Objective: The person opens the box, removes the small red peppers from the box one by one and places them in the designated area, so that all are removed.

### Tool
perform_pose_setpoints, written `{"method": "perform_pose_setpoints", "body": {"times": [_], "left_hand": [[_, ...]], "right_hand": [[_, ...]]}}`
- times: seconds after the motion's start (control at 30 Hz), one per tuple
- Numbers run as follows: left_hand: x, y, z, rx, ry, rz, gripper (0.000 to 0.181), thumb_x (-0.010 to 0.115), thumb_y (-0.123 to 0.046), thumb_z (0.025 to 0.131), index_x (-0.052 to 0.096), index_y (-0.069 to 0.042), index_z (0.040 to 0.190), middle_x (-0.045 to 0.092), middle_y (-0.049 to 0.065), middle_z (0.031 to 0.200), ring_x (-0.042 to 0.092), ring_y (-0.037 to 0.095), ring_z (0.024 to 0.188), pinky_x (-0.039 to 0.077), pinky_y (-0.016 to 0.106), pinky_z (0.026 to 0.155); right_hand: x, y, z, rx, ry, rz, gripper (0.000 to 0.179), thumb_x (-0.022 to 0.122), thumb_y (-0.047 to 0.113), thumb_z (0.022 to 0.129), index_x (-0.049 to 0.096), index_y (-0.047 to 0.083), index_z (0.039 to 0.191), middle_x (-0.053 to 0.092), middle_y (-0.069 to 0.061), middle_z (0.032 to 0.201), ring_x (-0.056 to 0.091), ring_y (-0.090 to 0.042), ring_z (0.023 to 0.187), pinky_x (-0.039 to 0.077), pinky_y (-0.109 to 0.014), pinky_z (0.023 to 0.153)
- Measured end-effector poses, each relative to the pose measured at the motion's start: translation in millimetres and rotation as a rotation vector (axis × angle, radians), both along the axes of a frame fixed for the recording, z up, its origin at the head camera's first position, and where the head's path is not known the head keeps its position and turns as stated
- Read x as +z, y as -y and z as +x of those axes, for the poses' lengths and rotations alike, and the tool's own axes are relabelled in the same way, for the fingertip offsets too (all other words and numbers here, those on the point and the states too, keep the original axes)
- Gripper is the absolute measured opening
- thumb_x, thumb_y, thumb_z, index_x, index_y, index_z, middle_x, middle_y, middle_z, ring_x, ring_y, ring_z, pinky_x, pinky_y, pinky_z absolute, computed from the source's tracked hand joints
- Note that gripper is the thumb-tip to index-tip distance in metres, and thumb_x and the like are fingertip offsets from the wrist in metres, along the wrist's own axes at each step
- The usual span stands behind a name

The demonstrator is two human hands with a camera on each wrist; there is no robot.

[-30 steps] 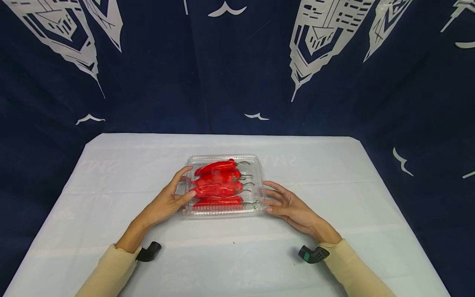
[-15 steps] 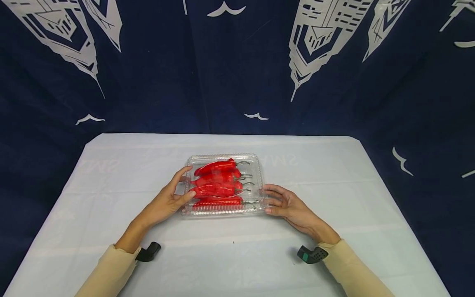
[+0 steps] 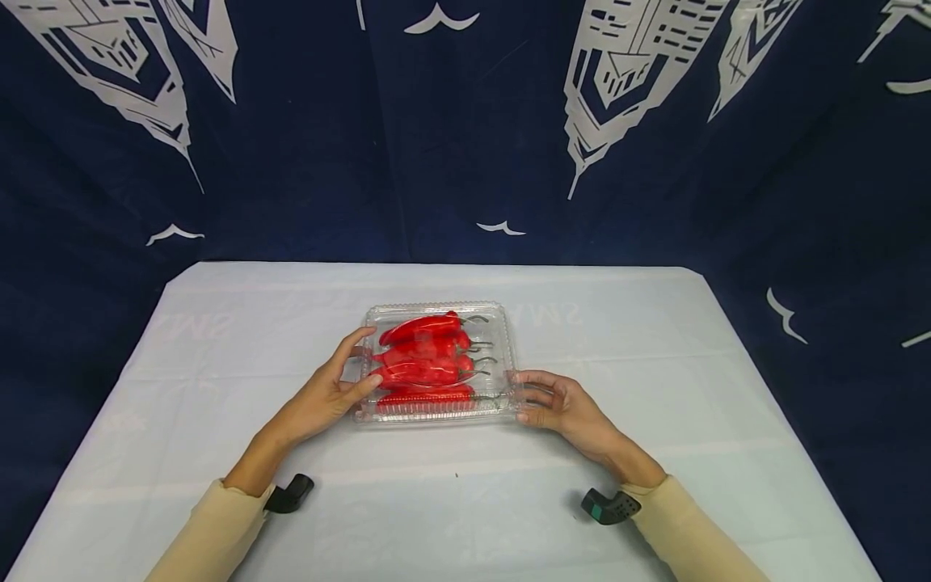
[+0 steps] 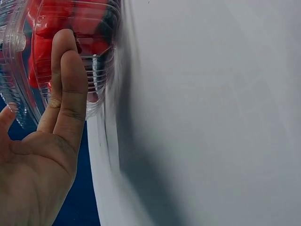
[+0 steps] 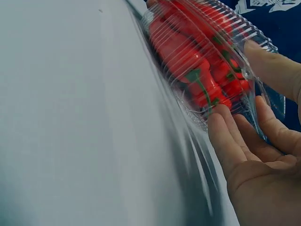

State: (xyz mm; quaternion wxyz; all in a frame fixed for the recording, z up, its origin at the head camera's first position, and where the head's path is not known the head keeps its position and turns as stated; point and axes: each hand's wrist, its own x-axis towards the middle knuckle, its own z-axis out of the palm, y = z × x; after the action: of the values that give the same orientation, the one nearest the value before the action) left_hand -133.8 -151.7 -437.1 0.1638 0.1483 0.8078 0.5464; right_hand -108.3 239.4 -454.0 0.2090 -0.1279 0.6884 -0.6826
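A clear plastic clamshell box (image 3: 436, 414), its lid down, lies near the middle of the table in the head view. Inside are several red peppers (image 3: 425, 372) with thin green stems pointing right. My left hand (image 3: 327, 396) grips the box's left end, thumb over the lid's edge; in the left wrist view two long fingers (image 4: 70, 89) lie along its ribbed side wall. At the right end, my right hand (image 3: 563, 408) holds the box with its thumb near the front corner. The right wrist view has its fingers (image 5: 225, 136) against the end wall by the stems.
A white cloth (image 3: 407, 517) covers the table, with a small dark speck in front of the box. Behind hangs a dark blue curtain (image 3: 291, 162) with white prints. Black wrist devices (image 3: 291, 493) sit at both tan sleeves (image 3: 218, 525).
My right hand has shifted slightly forward and left along the box's right end, its fingers closing in on the edge. The left hand and the box have stayed in place.
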Motion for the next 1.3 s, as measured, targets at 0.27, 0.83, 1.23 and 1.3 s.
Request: {"method": "perform_pose_setpoints", "body": {"times": [0.27, 0.83, 1.23, 1.3], "left_hand": [[0.4, -0.2, 1.2, -0.001, 0.007, 0.015, 0.072, 0.061, -0.032, 0.1, 0.018, -0.038, 0.157, 0.027, 0.023, 0.153, 0.075, 0.021, 0.086, 0.058, 0.033, 0.079], [2.2, -1.1, 1.3, -0.008, 0.008, 0.013, 0.073, 0.062, -0.032, 0.1, 0.017, -0.037, 0.157, 0.025, 0.023, 0.155, 0.075, 0.021, 0.089, 0.058, 0.033, 0.082], [1.2, -1.5, 0.2, -0.004, 0.018, 0.005, 0.073, 0.062, -0.032, 0.099, 0.018, -0.037, 0.157, 0.025, 0.023, 0.154, 0.075, 0.022, 0.089, 0.058, 0.035, 0.082], [1.0, -1.6, -0.1, -0.005, 0.019, 0.006, 0.074, 0.062, -0.032, 0.099, 0.017, -0.036, 0.157, 0.025, 0.023, 0.154, 0.075, 0.022, 0.089, 0.058, 0.035, 0.081]], "right_hand": [[-0.3, 5.5, 3.0, -0.019, -0.067, 0.007, 0.065, 0.08, 0.002, 0.081, 0.047, -0.011, 0.135, 0.042, -0.031, 0.149, 0.062, -0.005, 0.116, 0.056, -0.025, 0.09], [6.5, 9.7, 6.5, -0.056, -0.056, 0.082, 0.05, 0.078, 0.003, 0.083, 0.053, -0.011, 0.124, 0.043, -0.024, 0.153, 0.063, -0.007, 0.115, 0.055, -0.023, 0.091], [5.6, 11.8, 11.6, -0.101, -0.106, 0.096, 0.034, 0.077, 0.004, 0.085, 0.059, -0.011, 0.11, 0.047, -0.023, 0.15, 0.063, -0.014, 0.12, 0.054, -0.024, 0.093], [5.6, 12.0, 12.3, -0.111, -0.112, 0.099, 0.032, 0.076, 0.004, 0.085, 0.06, -0.011, 0.108, 0.048, -0.023, 0.149, 0.061, -0.023, 0.125, 0.055, -0.024, 0.092]]}}
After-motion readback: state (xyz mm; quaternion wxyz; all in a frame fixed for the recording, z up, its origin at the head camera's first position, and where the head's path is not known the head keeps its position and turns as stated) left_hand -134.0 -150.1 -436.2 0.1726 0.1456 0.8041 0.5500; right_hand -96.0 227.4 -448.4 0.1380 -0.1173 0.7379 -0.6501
